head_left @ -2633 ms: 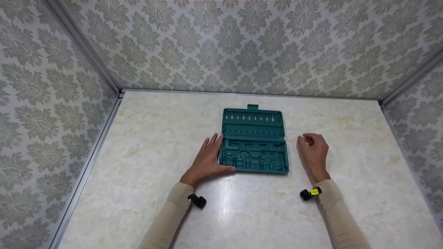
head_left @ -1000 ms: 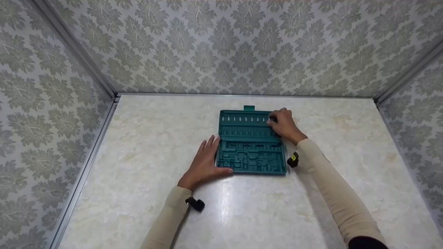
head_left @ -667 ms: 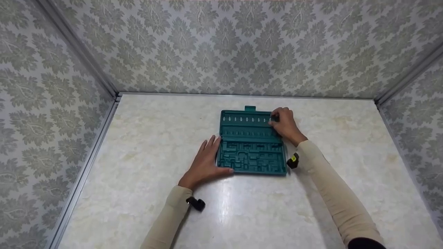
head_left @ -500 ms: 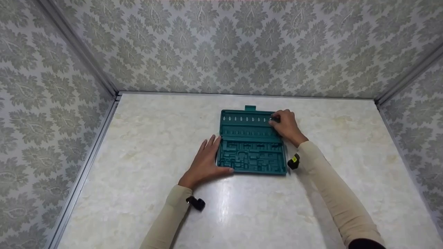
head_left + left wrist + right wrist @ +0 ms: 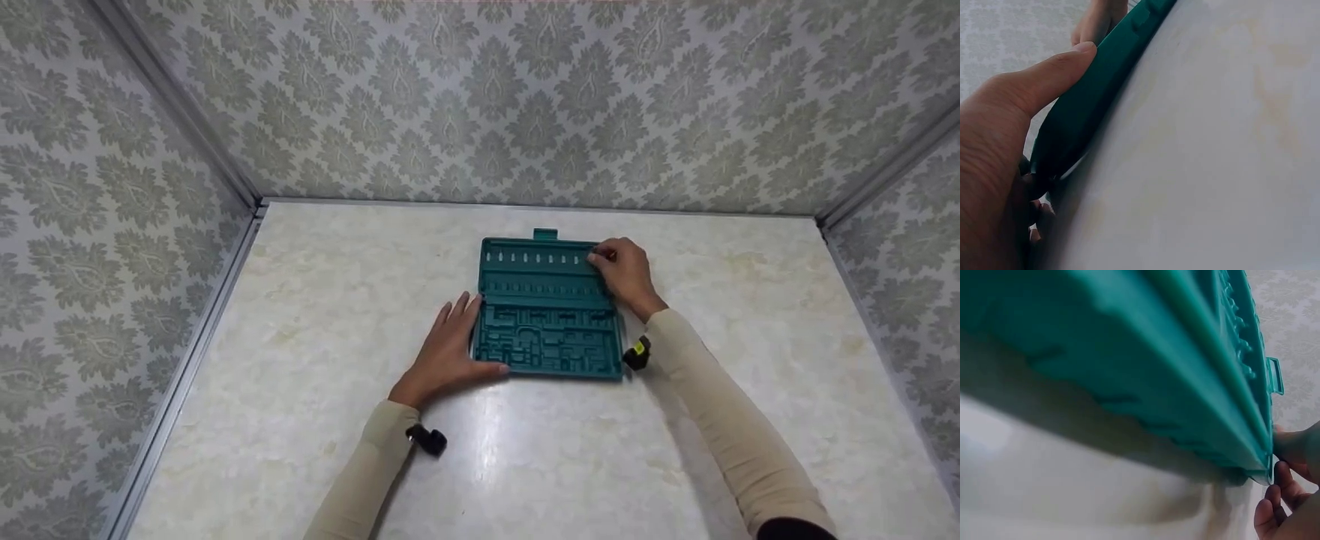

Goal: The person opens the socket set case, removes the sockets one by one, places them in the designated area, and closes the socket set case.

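Note:
A green plastic tool case (image 5: 551, 341) lies open on the table, its moulded base nearer me and its lid (image 5: 544, 274) folded back. A row of small pale slots crosses the lid. My left hand (image 5: 442, 356) steadies the base at the near left corner, fingers fairly straight along the side. In the left wrist view its thumb (image 5: 1058, 73) rests on the case's edge. At the lid's far right corner is my right hand (image 5: 626, 270), thumb and forefinger close together over the row's end. I cannot tell whether something small is between them.
The pale marbled table (image 5: 330, 300) surrounds the case. Patterned walls (image 5: 495, 97) stand behind and on both sides, with metal rails along the edges. A latch tab (image 5: 545, 234) sticks out from the lid's far edge.
My right hand has come from the table right of the case to the lid's far right corner. Lately it has shifted slightly right there. The left hand has stayed on the case.

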`<state>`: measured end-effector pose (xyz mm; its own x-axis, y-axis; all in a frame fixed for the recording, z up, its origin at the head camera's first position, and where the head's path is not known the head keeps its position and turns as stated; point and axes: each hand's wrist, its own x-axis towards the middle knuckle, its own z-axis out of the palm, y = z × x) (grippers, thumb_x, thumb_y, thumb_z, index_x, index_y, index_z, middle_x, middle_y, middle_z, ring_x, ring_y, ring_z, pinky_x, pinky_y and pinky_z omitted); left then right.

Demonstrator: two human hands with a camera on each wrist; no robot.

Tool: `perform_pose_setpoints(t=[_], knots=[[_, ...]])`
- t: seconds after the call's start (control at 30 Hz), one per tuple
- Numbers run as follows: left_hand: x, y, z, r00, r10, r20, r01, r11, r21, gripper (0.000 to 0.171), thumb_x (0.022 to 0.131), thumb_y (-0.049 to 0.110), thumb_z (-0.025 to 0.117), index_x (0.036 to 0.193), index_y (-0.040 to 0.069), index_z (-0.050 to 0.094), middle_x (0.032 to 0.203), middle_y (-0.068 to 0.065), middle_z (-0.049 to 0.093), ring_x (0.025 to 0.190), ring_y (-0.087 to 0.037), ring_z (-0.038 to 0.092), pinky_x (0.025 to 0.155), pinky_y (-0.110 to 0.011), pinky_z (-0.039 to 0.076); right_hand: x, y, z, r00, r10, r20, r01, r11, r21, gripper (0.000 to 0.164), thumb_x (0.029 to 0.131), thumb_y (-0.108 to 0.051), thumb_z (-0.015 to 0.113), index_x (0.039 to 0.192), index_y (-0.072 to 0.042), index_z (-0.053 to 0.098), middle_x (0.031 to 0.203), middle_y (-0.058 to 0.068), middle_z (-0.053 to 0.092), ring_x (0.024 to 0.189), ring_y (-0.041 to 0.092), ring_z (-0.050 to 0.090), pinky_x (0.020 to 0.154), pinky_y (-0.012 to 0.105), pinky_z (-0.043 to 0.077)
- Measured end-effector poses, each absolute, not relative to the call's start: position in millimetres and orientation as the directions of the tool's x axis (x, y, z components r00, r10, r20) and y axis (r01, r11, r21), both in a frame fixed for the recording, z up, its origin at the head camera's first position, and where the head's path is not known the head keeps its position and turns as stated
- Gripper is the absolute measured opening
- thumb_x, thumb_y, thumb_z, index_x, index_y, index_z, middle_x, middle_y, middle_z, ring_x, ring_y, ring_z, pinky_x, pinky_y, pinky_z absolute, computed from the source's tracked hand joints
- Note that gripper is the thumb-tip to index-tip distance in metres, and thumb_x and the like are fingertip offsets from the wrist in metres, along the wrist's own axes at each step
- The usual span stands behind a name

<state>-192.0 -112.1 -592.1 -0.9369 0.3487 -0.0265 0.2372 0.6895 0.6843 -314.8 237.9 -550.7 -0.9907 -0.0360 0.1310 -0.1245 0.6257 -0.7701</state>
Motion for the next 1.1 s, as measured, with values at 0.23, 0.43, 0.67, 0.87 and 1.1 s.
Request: perform_pose_setpoints(t=[0.23,0.43,0.67,0.87,1.1], knots=[[-191,-111,-593,-0.939,0.343,-0.025,0.235,0.691,0.684,0.14,0.074,0.086,0.08,0.18,0.025,0.011,0.186,-0.003,0.006,0.171,-0.028,0.0,0.137,-0.049,0.008,-315,250,-532,-0.986,0.0,0.167,-0.14,0.543,-0.828,0.022,0.109,-0.015,0.07,0.118,0.004,0.076,0.115,0.019,0.074,0.101,0.024,0.064,0.087,0.033,0.051],[-191,-111,-591,-0.936,0.352,-0.024,0.239,0.683,0.691,0.141,0.074,0.086,0.08,0.18,0.024,0.01,0.186,-0.005,0.006,0.171,-0.026,-0.001,0.138,-0.046,0.006,-298,269,-522,-0.983,0.0,0.183,-0.159,0.491,-0.857,0.025,0.11,-0.021,0.071,0.119,0.002,0.076,0.113,0.018,0.076,0.096,0.025,0.07,0.081,0.025,0.054],[-192,-111,-592,-0.934,0.357,-0.022,0.251,0.697,0.672,0.143,0.073,0.088,0.077,0.18,0.021,0.009,0.186,-0.007,0.007,0.171,-0.027,0.001,0.138,-0.046,0.006,-276,296,-533,-0.981,0.03,0.193,-0.15,0.52,-0.841,0.027,0.11,-0.021,0.071,0.12,0.004,0.077,0.115,0.018,0.077,0.09,0.011,0.07,0.078,0.017,0.054],[-192,-111,-592,-0.935,0.354,-0.028,0.244,0.696,0.675,0.142,0.074,0.086,0.079,0.18,0.022,0.009,0.186,-0.006,0.007,0.171,-0.028,0.001,0.138,-0.046,0.007,-257,316,-546,-0.98,0.116,0.161,-0.073,0.546,-0.834,0.03,0.108,-0.021,0.073,0.124,0.004,0.077,0.126,0.018,0.077,0.094,0.005,0.066,0.081,0.014,0.052],[-191,-111,-591,-0.939,0.342,-0.033,0.23,0.697,0.679,0.141,0.074,0.085,0.081,0.18,0.024,0.01,0.186,-0.005,0.007,0.171,-0.029,0.001,0.138,-0.048,0.007,-241,332,-562,-0.967,0.201,0.156,-0.03,0.52,-0.853,0.03,0.107,-0.02,0.074,0.126,0.003,0.078,0.121,0.019,0.077,0.096,0.007,0.066,0.079,0.015,0.052]])
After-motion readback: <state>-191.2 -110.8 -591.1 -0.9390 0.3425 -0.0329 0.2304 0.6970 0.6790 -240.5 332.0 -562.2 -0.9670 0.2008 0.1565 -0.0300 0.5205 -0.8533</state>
